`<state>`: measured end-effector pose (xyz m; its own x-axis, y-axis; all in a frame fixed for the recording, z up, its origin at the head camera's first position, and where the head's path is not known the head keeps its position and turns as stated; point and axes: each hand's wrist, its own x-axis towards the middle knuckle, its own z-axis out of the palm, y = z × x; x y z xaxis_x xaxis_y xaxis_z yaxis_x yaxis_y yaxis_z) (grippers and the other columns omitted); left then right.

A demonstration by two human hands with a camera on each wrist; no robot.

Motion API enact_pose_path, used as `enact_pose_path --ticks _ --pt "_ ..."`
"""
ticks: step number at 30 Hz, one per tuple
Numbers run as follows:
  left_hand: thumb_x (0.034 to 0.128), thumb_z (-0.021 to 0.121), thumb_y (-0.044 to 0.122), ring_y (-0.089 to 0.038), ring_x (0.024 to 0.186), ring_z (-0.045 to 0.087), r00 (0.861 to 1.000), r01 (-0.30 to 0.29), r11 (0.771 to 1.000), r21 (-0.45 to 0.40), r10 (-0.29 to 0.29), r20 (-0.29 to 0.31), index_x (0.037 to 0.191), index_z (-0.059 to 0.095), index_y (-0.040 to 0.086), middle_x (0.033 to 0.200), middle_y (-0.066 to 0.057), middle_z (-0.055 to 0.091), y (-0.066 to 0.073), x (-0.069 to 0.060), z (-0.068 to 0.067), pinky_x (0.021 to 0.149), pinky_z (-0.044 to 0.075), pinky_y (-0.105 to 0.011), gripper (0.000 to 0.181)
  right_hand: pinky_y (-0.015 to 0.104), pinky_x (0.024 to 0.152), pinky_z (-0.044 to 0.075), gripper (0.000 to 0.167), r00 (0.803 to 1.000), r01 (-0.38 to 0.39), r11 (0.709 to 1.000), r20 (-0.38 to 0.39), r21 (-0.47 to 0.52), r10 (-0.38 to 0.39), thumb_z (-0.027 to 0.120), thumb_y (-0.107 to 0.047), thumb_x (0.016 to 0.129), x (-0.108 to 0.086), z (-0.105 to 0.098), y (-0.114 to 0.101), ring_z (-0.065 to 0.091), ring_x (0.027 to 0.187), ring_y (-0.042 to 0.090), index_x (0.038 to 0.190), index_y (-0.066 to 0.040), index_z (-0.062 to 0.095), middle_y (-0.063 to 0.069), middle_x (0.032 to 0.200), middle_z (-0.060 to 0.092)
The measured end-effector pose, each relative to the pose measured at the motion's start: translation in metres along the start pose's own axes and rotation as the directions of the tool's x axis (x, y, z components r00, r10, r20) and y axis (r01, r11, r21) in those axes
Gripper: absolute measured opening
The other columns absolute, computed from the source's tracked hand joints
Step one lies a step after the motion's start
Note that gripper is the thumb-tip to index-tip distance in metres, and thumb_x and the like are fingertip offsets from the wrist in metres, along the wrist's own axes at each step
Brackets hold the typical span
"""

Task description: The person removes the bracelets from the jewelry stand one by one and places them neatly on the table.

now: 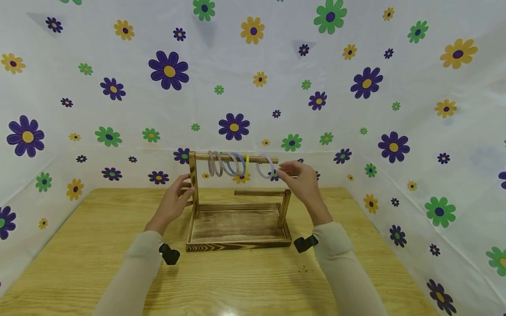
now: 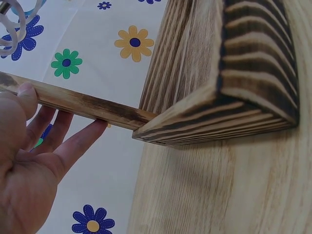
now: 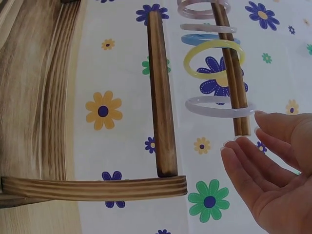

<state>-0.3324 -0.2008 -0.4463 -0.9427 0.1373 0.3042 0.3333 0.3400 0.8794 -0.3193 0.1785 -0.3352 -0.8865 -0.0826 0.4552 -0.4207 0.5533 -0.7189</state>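
Note:
A wooden bangle stand (image 1: 239, 244) has a tall post on the left carrying a long upper bar. My left hand (image 1: 174, 199) holds that tall post (image 2: 92, 105), thumb on one side and fingers behind it. A pale lavender bangle (image 3: 217, 112) hangs near the bar's free end. Beside that end is my right hand (image 3: 273, 170), its fingers spread and extended and the thumb tip at the bangle's edge; whether they touch I cannot tell. Farther in hang a yellow bangle (image 3: 214, 75), a blue bangle (image 1: 242, 167) and several pinkish bangles (image 1: 210, 164).
A shorter post (image 1: 284, 210) on the stand's right carries a lower bar (image 1: 258, 192) pointing left. The stand has a shallow tray base and sits on a wooden table (image 1: 221, 285). Behind hangs a white flowered cloth (image 1: 138, 101). Small dark specks lie at the front right.

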Motion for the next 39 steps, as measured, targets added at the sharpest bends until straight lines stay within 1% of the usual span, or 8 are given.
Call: enact_pose_path --ticks 2,6,12,19,25,31,34,39 --pt "0.1109 0.048 0.024 -0.049 0.130 0.056 1.000 -0.003 1.000 -0.003 0.003 0.002 0.162 0.030 0.013 0.142 -0.030 0.051 0.000 0.000 0.000 0.099 0.057 -0.062 0.055 0.050 0.092 0.064 0.030 1.000 -0.005 1.000 -0.001 0.008 0.005 0.075 -0.019 0.096 0.002 0.002 0.000 0.074 0.105 0.035 0.120 0.000 0.073 0.019 0.116 0.076" --pt "0.1110 0.048 0.023 -0.049 0.130 0.056 1.000 -0.006 1.000 -0.001 0.006 0.003 0.161 0.030 0.013 0.142 -0.030 0.051 0.000 0.000 0.000 0.099 0.057 -0.062 0.054 0.049 0.089 0.064 0.029 1.000 -0.014 1.000 -0.009 -0.001 0.014 0.076 -0.020 0.095 0.005 0.007 0.000 0.074 0.105 0.034 0.119 -0.004 0.074 0.017 0.116 0.077" --pt "0.1114 0.046 0.024 -0.049 0.131 0.055 1.000 0.008 1.000 0.011 -0.008 0.009 0.163 0.027 0.011 0.143 -0.031 0.050 0.002 -0.005 0.000 0.100 0.056 -0.063 0.056 0.049 0.092 0.063 0.029 1.000 -0.011 1.000 0.006 0.004 0.011 0.076 -0.020 0.096 0.008 0.013 -0.002 0.073 0.106 0.033 0.120 -0.005 0.074 0.017 0.116 0.077" --pt "0.1112 0.047 0.026 -0.048 0.134 0.054 0.999 0.028 1.000 0.010 -0.028 0.014 0.163 0.027 0.016 0.146 -0.029 0.049 0.001 -0.005 -0.001 0.101 0.057 -0.062 0.057 0.048 0.088 0.063 0.026 1.000 -0.007 1.000 -0.004 -0.001 0.007 0.075 -0.018 0.096 0.011 0.017 -0.004 0.074 0.103 0.033 0.118 -0.003 0.075 0.017 0.113 0.077" --pt "0.1110 0.047 0.027 -0.048 0.133 0.055 1.000 0.018 1.000 0.016 -0.018 0.014 0.164 0.026 0.015 0.146 -0.030 0.049 0.001 -0.005 -0.001 0.101 0.057 -0.062 0.058 0.047 0.085 0.064 0.023 1.000 0.002 1.000 -0.026 0.014 -0.002 0.076 -0.016 0.095 0.015 0.023 -0.003 0.075 0.097 0.033 0.112 -0.001 0.077 0.019 0.107 0.078" --pt "0.1110 0.048 0.025 -0.048 0.133 0.055 1.000 0.020 1.000 0.017 -0.020 0.010 0.163 0.027 0.016 0.146 -0.029 0.049 0.004 -0.004 0.000 0.101 0.056 -0.062 0.057 0.046 0.082 0.065 0.021 0.999 0.011 1.000 -0.042 0.008 -0.011 0.076 -0.014 0.095 0.016 0.025 0.000 0.075 0.094 0.032 0.111 0.000 0.077 0.019 0.104 0.078" --pt "0.1111 0.048 0.024 -0.048 0.133 0.055 1.000 0.021 1.000 0.016 -0.021 0.008 0.163 0.027 0.016 0.146 -0.029 0.049 0.004 -0.004 0.001 0.101 0.056 -0.062 0.056 0.043 0.080 0.065 0.022 0.999 0.004 1.000 -0.044 0.006 -0.004 0.075 -0.015 0.095 0.016 0.025 -0.001 0.075 0.094 0.032 0.111 -0.001 0.077 0.019 0.104 0.078" --pt "0.1112 0.047 0.025 -0.049 0.131 0.055 1.000 0.008 1.000 0.026 -0.008 0.005 0.163 0.027 0.014 0.145 -0.030 0.050 0.004 -0.004 0.001 0.100 0.057 -0.062 0.057 0.034 0.075 0.064 0.022 0.999 -0.013 1.000 -0.050 0.013 0.013 0.075 -0.015 0.096 0.016 0.023 -0.003 0.075 0.094 0.031 0.112 -0.001 0.077 0.019 0.105 0.078"
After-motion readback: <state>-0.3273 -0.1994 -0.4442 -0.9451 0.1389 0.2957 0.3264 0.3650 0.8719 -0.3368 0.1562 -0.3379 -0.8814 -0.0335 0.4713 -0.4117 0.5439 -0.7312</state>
